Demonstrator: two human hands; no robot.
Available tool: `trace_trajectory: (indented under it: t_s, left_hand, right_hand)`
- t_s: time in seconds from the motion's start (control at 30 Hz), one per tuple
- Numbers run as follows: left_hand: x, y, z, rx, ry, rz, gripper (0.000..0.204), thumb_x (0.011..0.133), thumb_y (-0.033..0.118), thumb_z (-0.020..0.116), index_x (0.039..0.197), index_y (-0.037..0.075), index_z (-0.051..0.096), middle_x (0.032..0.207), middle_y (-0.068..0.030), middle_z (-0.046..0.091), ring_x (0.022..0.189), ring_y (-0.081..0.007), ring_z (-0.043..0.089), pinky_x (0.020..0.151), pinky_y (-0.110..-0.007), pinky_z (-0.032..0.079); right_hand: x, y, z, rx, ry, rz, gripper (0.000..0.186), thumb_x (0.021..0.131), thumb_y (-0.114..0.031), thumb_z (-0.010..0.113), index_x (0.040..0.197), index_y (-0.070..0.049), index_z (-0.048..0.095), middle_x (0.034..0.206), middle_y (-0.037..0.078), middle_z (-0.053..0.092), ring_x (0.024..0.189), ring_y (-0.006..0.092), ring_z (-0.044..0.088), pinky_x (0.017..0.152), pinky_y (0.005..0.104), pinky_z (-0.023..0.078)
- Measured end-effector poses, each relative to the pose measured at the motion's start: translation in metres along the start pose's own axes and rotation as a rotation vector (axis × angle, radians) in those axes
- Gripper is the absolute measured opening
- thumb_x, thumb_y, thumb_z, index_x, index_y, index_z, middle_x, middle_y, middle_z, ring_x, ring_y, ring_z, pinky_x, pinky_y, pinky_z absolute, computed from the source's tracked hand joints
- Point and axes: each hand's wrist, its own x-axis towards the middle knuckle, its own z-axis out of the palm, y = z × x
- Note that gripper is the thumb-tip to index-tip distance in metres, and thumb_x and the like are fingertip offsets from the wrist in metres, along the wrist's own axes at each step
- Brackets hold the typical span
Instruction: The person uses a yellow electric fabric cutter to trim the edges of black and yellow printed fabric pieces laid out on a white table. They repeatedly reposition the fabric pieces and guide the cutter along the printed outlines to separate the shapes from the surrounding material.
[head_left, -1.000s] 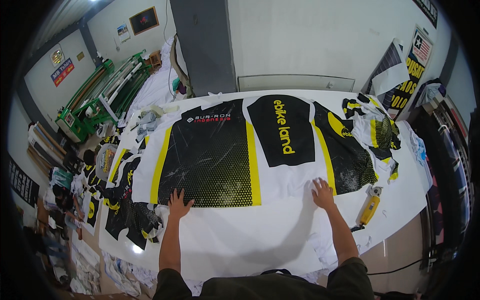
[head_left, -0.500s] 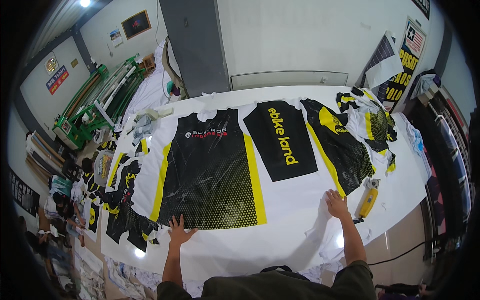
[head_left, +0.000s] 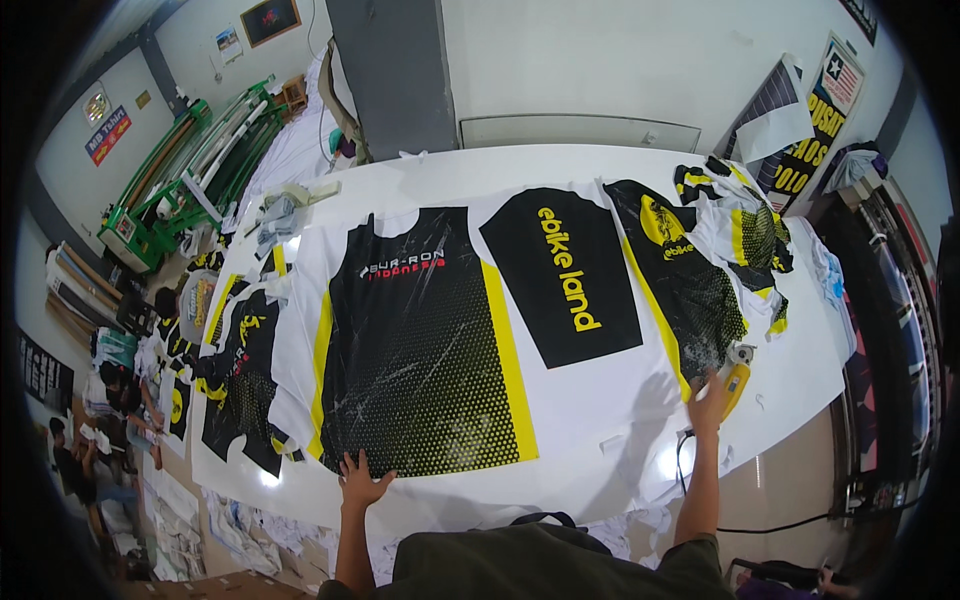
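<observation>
A large white fabric sheet (head_left: 610, 410) lies spread over the white table (head_left: 800, 370). Printed on it are a black and yellow dotted shirt body panel (head_left: 420, 340), a black panel with yellow lettering (head_left: 565, 270) and a black and yellow side panel (head_left: 690, 290). My left hand (head_left: 360, 482) rests flat with fingers spread on the sheet's near edge, just below the body panel. My right hand (head_left: 708, 395) reaches to the right and touches a yellow hand-held cutter (head_left: 736, 382) lying on the sheet. Whether its fingers grip the cutter is unclear.
A heap of cut black-yellow pieces (head_left: 745, 225) sits at the far right, more pieces (head_left: 240, 370) hang off the left end. The cutter's black cord (head_left: 740, 525) trails off the near edge. A green rack (head_left: 190, 180) and seated people (head_left: 70, 460) are at the left, a grey pillar (head_left: 395, 70) behind.
My right hand has slid right and forward from the white sheet to the yellow cutter. My left hand has stayed at the panel's lower edge. The view has drawn closer to the table.
</observation>
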Motion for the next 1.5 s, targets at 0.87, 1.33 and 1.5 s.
trace_trajectory:
  t_s: [0.87, 1.33, 1.5]
  left_hand:
    - [0.011, 0.020, 0.005, -0.081, 0.008, -0.094, 0.130, 0.072, 0.077, 0.075, 0.167, 0.014, 0.012, 0.169, -0.0308, -0.004, 0.153, -0.0586, 0.001, 0.111, -0.083, 0.009]
    - [0.026, 0.035, 0.014, -0.020, 0.028, 0.065, 0.132, 0.069, 0.082, 0.074, 0.167, 0.019, 0.012, 0.172, -0.0217, -0.006, 0.155, -0.0534, -0.004, 0.105, -0.088, 0.009]
    - [0.030, 0.033, 0.023, -0.015, 0.052, 0.067, 0.131, 0.069, 0.080, 0.075, 0.167, 0.020, 0.012, 0.172, -0.0217, -0.006, 0.155, -0.0532, -0.004, 0.106, -0.088, 0.009]
  right_hand:
    - [-0.039, 0.118, -0.040, 1.423, 0.026, 0.853, 0.058, 0.097, -0.040, 0.070, 0.130, 0.003, 0.051, 0.101, 0.014, 0.063, 0.085, 0.0252, 0.068, 0.072, 0.0365, 0.060]
    - [-0.228, -0.146, -0.116, 0.273, -0.710, 0.208, 0.070, 0.087, -0.032, 0.076, 0.140, -0.001, 0.044, 0.100, 0.032, 0.070, 0.096, 0.0520, 0.068, 0.081, 0.0543, 0.055]
    - [-0.267, -0.193, -0.112, 0.122, -0.818, 0.172, 0.067, 0.089, -0.030, 0.073, 0.138, 0.000, 0.041, 0.108, 0.032, 0.067, 0.098, 0.0516, 0.067, 0.083, 0.0563, 0.054]
